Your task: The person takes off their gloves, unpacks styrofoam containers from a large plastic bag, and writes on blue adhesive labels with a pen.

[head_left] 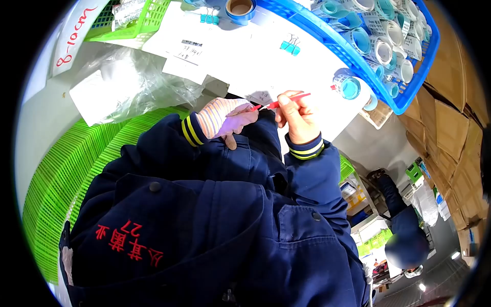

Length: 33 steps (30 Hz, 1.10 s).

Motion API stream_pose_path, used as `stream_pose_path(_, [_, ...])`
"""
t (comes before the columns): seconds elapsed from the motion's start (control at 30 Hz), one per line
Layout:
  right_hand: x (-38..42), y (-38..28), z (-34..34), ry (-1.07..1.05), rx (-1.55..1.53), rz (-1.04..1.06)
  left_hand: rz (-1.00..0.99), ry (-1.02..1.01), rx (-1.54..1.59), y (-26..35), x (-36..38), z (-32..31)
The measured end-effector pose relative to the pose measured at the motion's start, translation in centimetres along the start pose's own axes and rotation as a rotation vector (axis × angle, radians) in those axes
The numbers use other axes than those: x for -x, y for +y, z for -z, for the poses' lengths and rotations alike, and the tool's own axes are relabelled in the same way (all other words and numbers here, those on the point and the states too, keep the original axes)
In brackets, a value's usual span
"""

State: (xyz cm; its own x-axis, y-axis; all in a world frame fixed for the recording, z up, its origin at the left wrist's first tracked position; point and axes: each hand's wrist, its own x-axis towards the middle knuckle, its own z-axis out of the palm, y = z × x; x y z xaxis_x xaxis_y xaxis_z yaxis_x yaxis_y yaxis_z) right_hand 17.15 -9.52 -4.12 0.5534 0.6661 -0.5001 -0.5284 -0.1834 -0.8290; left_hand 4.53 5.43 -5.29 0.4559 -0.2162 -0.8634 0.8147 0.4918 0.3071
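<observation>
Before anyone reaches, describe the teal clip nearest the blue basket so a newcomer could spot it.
Find the blue basket of labelled rolls. On the white tabletop outside its long rim lies the teal clip. The other teal clip sits beside a blue roll; this one doesn't.

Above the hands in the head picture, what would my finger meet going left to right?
White sign with red writing, green plastic basket, teal binder clip, round blue-and-tan roll, another teal binder clip, small white-and-blue cylinder, brown cardboard.

A person's bare right hand [299,118] holds a slim red tool [296,99], its tip at a small red piece [255,108] in the gloved left hand [223,117], below a blue basket [353,60].
</observation>
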Motion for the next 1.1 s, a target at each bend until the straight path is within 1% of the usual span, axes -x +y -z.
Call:
stream_pose_path(0.07, [0.0, 0.4, -0.6, 0.02, 0.01, 0.009, -0.015, -0.022, -0.144, 0.0, 0.0, 0.1])
stream_pose_path(0.1, [0.0, 0.7, -0.7, 0.01, 0.023, 0.018, -0.015, -0.022, -0.147, 0.0, 0.0, 0.0])
stream_pose_path(0.17, [0.2, 0.7, -0.9, -0.038, 0.028, -0.013, -0.032, -0.02, -0.278, 0.0, 0.1, -0.2])
stream_pose_path(0.2, [0.4, 1.0, -1.1, -0.053, 0.008, -0.032, -0.034, -0.02, -0.281, 0.2, 0.3, -0.4])
stream_pose_path(0.23, [0.6, 1.2, -1.1, -0.087, -0.006, -0.069, -0.051, 0.001, -0.374, 0.5, 0.6, -0.7])
stream_pose_path(0.27, [0.8, 1.5, -1.2, -0.062, 0.008, -0.067, -0.068, 0.022, -0.469, 0.7, 0.8, -1.0])
stream_pose_path(0.3, [1.1, 1.8, -1.3, -0.038, 0.024, -0.064, -0.072, 0.021, -0.47, 0.8, 0.8, -1.3])
stream_pose_path(0.37, [1.8, 2.7, -1.0, -0.022, 0.027, -0.046, -0.084, 0.091, -0.586, 0.7, 0.9, -1.9])
stream_pose_path(0.4, [2.1, 2.9, -1.0, -0.02, 0.02, -0.056, -0.137, 0.106, -0.578, 0.2, 1.0, -2.2])
stream_pose_path(0.47, [3.0, 3.4, -1.1, 0.003, 0.037, -0.041, -0.17, 0.118, -0.572, -1.3, 0.8, -2.3])
stream_pose_path(0.5, [3.2, 3.8, -1.2, -0.001, 0.027, 0.008, -0.198, 0.131, -0.561, -1.6, 0.8, -2.3])
stream_pose_path(0.53, [3.4, 4.5, -0.8, -0.025, 0.0, -0.019, -0.229, 0.12, -0.691, -1.7, 0.8, -2.2])
stream_pose_path(0.6, [3.9, 4.8, -0.5, -0.046, -0.028, -0.046, -0.254, 0.12, -0.738, -1.6, 0.7, -2.5])
stream_pose_path(0.63, [4.1, 4.7, -0.6, -0.023, -0.107, -0.068, -0.278, 0.12, -0.779, -1.4, 0.7, -2.8])
stream_pose_path(0.67, [4.2, 4.6, -0.6, -0.002, -0.185, -0.09, -0.233, 0.085, -0.794, -1.0, 0.7, -3.0])
stream_pose_path(0.7, [4.5, 4.2, 0.7, -0.1, -0.109, -0.161, -0.192, 0.031, -0.914, -0.4, 0.4, -3.0])
stream_pose_path(0.77, [5.7, 2.7, 2.3, -0.161, -0.044, -0.15, -0.4, 0.009, -1.081, -2.0, -0.3, -2.1])
stream_pose_path(0.8, [6.5, 1.2, 3.0, -0.159, -0.006, -0.263, -0.363, -0.02, -1.149, -1.7, -0.3, -2.1])
stream_pose_path(0.83, [7.2, 0.5, 4.2, -0.236, 0.037, -0.223, -0.367, -0.021, -1.145, -1.6, -0.2, -2.2])
stream_pose_path(0.87, [7.9, -0.4, 5.4, -0.336, 0.096, -0.126, -0.315, -0.031, -1.051, -1.5, 0.0, -2.1])
stream_pose_path(0.9, [9.0, -1.1, 6.2, -0.414, 0.108, -0.181, -0.263, -0.04, -0.958, -1.4, 0.1, -2.0])
stream_pose_path(0.93, [10.3, -2.6, 5.9, -0.414, 0.26, -0.264, -0.196, -0.02, -0.882, -1.1, 0.3, -1.9])
stream_pose_path(0.97, [11.5, -3.1, 5.7, -0.448, 0.383, -0.322, -0.185, -0.009, -0.871, -0.9, 0.4, -1.4])
stream_pose_path(1.03, [13.3, -2.0, 5.5, -0.576, 0.761, -0.078, -0.163, 0.044, -0.815, -0.8, 0.5, -1.0])
stream_pose_path(1.1, [14.8, 1.1, 4.4, -0.611, 1.301, -0.034, -0.168, 0.047, -0.811, -0.7, 0.4, -0.8])
